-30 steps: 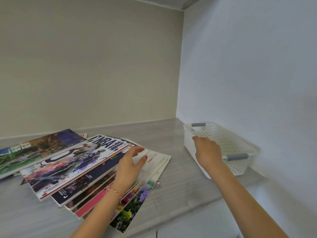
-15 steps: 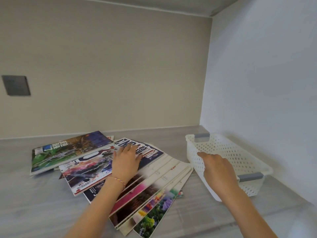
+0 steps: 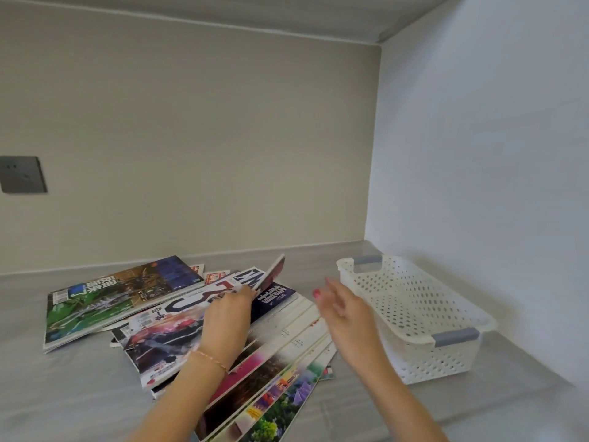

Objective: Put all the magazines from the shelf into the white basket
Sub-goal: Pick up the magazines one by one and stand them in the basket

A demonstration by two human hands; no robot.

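L hand (image 3: 228,317) lifting magazine (image 3: 273,273), R hand (image 3: 345,309) open

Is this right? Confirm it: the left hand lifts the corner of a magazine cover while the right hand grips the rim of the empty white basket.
Not quite. The head view shows the right hand open in the air beside the white basket, touching nothing. The rest holds: the left hand lifts a magazine cover, and the basket is empty.

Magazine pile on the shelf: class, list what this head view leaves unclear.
- Magazine count: the magazines overlap, so lower ones are hidden.
- Covers under the left hand: hidden by the hand.
- Right hand: motion-blurred, fingers indistinct.
- Nearest magazine: cut off by the bottom edge.
- White basket floor: partly hidden by its near wall.
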